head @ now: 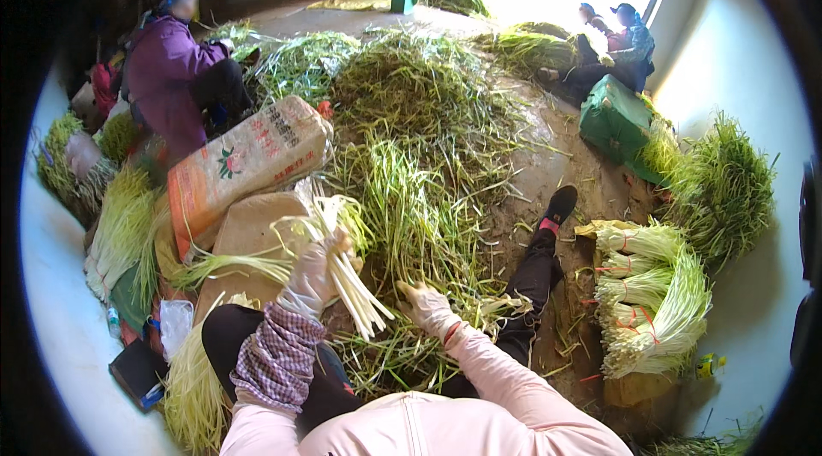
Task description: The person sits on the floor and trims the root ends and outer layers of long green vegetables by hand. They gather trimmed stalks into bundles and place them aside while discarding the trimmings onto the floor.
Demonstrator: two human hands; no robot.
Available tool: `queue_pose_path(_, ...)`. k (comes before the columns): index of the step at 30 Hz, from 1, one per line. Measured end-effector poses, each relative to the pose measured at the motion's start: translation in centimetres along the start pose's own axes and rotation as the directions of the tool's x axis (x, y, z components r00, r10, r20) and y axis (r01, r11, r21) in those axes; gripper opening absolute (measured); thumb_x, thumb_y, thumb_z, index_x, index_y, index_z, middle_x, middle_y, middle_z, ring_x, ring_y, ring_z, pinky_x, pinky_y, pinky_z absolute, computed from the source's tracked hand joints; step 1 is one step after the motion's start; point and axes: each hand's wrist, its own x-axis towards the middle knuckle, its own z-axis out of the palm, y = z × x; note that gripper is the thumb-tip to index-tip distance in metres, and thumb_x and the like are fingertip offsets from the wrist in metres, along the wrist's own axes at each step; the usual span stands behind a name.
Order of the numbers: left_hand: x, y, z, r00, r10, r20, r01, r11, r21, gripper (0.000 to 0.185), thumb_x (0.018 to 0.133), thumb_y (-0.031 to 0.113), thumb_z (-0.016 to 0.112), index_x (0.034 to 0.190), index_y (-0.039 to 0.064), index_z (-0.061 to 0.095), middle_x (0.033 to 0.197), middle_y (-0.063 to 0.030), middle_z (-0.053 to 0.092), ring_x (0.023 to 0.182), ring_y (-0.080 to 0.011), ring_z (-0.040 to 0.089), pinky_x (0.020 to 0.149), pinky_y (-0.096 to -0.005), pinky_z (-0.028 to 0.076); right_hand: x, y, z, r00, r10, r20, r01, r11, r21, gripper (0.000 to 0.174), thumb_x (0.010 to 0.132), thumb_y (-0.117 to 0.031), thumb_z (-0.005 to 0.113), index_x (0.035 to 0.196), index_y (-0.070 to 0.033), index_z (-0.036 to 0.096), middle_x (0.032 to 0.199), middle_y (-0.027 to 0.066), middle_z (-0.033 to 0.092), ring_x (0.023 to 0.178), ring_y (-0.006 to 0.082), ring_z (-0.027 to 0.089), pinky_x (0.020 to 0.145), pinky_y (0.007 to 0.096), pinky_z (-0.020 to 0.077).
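A bunch of peeled white vegetable stalks [353, 292] is clasped in my gloved left hand [311, 279]; the stalk ends point down and to the right. Pale leaves and torn sheaths spread around its top. To the right, my gloved right hand [427, 308] hovers beside the bunch with fingers slightly apart and nothing visible in it. Behind it rises a heap of long green leaves [411, 199], with more loose leaves between my legs. Long pale-green stalks [244, 263] lie across a tan board-like surface [257, 218] left of my left hand.
A printed woven sack [250, 167] lies at the left. Bundles of pale stalks [642, 302] tied with red bands are stacked at the right. Beyond them stand a green wrapped bale [613, 115] and leafy greens [725, 186]. One person [173, 70] sits left; others [632, 45] sit near the doorway.
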Motion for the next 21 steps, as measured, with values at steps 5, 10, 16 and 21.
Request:
queue_pose_path(5, -2.3, 2.7, 0.4, 0.98, 0.192, 0.048, -0.194, 0.98, 0.044, 0.041, 0.089, 0.031, 0.063, 0.116, 0.002, 0.05, 0.076, 0.0007, 0.051, 0.069, -0.014, 0.054, 0.065, -0.0331, 0.049, -4.9, 5.5, 7.3, 0.334, 0.138, 0.932, 0.117, 0.975, -0.187, 0.032, 0.082, -0.029, 0.056, 0.101, -0.009, 0.071, 0.103, 0.011, 0.068, 0.092, 0.0255, 0.064, 0.081, 0.0387, 0.0501)
queue_pose_path(10, -2.2, 3.6, 0.2, 0.988, 0.098, 0.118, -0.08, 0.985, -0.15, 0.038, 0.091, 0.028, 0.059, 0.121, 0.005, 0.053, 0.082, 0.0008, 0.053, 0.075, -0.0146, 0.051, 0.076, -0.0351, 0.046, 2.3, 5.9, 5.3, 0.666, 0.315, 0.676, -0.079, 0.931, -0.356, 0.024, 0.083, -0.03, 0.062, 0.097, -0.012, 0.071, 0.097, 0.006, 0.069, 0.081, 0.0229, 0.065, 0.072, 0.0365, 0.0535)
queue_pose_path(16, -1.4, 1.7, 0.0, 0.987, -0.02, 0.162, 0.059, 0.969, -0.239, 0.042, 0.09, 0.023, 0.06, 0.125, 0.001, 0.048, 0.082, -0.0036, 0.061, 0.081, -0.0194, 0.057, 0.074, -0.0393, 0.049, 10.0, 3.2, 3.4, 0.932, 0.118, 0.344, -0.021, 0.962, -0.272, 0.045, 0.088, -0.023, 0.054, 0.132, -0.027, 0.05, 0.102, 0.0123, 0.066, 0.087, 0.0276, 0.066, 0.078, 0.0384, 0.0536)
queue_pose_path(21, -1.0, 1.3, -1.0, 0.969, -0.087, 0.232, 0.157, 0.939, -0.305, 0.039, 0.092, 0.02, 0.057, 0.123, -0.001, 0.047, 0.081, -0.0023, 0.056, 0.074, -0.015, 0.056, 0.074, -0.0375, 0.048, 10.8, 5.5, 7.7, 0.847, 0.297, 0.44, -0.178, 0.94, -0.292, 0.053, 0.079, -0.031, 0.066, 0.127, -0.015, 0.054, 0.116, 0.0161, 0.06, 0.107, 0.0292, 0.059, 0.092, 0.0386, 0.0474)
